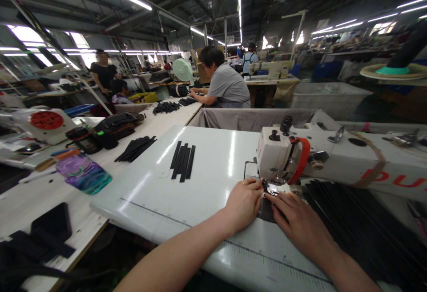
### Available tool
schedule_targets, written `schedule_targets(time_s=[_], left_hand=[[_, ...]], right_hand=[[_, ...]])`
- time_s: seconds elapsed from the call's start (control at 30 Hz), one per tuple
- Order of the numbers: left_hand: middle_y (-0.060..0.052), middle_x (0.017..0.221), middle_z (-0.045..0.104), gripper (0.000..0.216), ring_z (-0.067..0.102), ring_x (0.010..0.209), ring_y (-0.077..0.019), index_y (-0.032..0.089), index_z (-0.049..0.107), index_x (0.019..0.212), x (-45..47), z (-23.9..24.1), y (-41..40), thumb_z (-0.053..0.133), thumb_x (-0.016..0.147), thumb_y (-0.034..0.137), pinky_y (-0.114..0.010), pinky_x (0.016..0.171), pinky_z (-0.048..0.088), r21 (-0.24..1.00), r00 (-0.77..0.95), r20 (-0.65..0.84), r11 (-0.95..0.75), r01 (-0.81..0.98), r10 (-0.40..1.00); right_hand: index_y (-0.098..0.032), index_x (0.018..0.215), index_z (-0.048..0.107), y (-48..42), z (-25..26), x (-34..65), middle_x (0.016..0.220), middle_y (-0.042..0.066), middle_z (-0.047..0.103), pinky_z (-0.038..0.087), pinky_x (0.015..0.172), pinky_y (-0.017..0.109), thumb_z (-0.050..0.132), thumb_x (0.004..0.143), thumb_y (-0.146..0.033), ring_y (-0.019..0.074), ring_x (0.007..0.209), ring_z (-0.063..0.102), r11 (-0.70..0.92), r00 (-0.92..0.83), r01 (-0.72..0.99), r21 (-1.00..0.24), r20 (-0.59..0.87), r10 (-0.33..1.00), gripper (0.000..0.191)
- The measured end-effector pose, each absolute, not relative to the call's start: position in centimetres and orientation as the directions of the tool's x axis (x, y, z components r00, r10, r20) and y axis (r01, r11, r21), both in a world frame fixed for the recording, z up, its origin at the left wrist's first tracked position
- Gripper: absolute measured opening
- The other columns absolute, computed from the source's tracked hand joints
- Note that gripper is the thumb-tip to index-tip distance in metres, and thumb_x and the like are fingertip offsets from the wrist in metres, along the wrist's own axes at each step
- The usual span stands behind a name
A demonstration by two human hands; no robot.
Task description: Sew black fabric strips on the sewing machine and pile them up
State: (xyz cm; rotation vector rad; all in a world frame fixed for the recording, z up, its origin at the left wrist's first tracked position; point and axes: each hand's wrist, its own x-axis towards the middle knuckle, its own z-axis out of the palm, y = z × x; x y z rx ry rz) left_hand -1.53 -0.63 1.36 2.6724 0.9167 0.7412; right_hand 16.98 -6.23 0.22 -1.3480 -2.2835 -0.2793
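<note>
A white sewing machine (276, 150) with a red lever-like part stands at the right of its pale tabletop (207, 194). My left hand (245, 201) is at the presser foot (272, 189), its fingers curled and closed together. From the other side, my right hand (296, 216) brings its fingertips to the same spot, closed over the work. Whatever the fingertips press is too small and covered to name. Between the hands shows a dark flat patch (266, 210), perhaps cloth or a plate. Several black strips (183, 161) lie side by side left of the hands.
A heap of long black strips (353, 230) lies under the machine arm. On the wooden side table (100, 203) are a purple-teal pouch (85, 174), more black strips (135, 148) and a dark phone-like slab (53, 223). A co-worker in grey (230, 83) sits beyond.
</note>
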Motion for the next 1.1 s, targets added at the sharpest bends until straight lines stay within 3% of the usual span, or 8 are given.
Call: schedule_targets(time_s=[0.27,0.5,0.93,1.1], left_hand=[[-0.011,0.111,0.068,0.024,0.057,0.113,-0.0236,0.012,0.064,0.107,-1.3,1.2,-1.0,0.044,0.094,0.017,-0.038,0.103,0.047,0.322,0.661,0.386,-0.765,0.557,0.644],[-0.010,0.109,0.068,0.020,0.060,0.106,-0.0223,0.013,0.065,0.092,-1.1,1.4,-0.5,0.045,0.092,0.015,-0.035,0.101,0.047,0.279,0.698,0.366,-0.788,0.549,0.616],[-0.011,0.101,0.070,0.021,0.061,0.102,-0.0226,0.012,0.066,0.088,-0.9,1.5,-0.3,0.046,0.091,0.014,-0.034,0.099,0.047,0.238,0.720,0.340,-0.797,0.556,0.604],[-0.006,0.094,0.071,0.018,0.063,0.095,-0.0207,0.016,0.068,0.082,-1.7,2.2,0.6,0.051,0.088,0.015,-0.035,0.098,0.048,0.292,0.714,0.347,-0.793,0.534,0.608]], right_hand=[[-0.020,0.114,0.064,-6.3,-0.2,17.0,0.100,0.008,0.067,0.051,0.078,0.037,0.042,0.095,-0.024,0.0212,0.088,0.062,0.488,-0.388,0.868,-0.095,0.483,0.785,0.030],[-0.020,0.115,0.064,-6.4,0.0,16.9,0.097,0.007,0.067,0.051,0.077,0.036,0.043,0.094,-0.022,0.0208,0.087,0.063,0.499,-0.395,0.861,-0.097,0.491,0.777,0.030],[-0.021,0.112,0.064,-6.3,0.4,16.5,0.093,0.007,0.067,0.051,0.075,0.037,0.042,0.094,-0.021,0.0212,0.083,0.062,0.497,-0.395,0.862,-0.095,0.489,0.778,0.029],[-0.021,0.109,0.063,-7.5,0.9,17.4,0.097,0.007,0.065,0.053,0.078,0.035,0.040,0.094,-0.020,0.0205,0.088,0.064,0.472,-0.374,0.871,-0.134,0.443,0.815,0.027]])
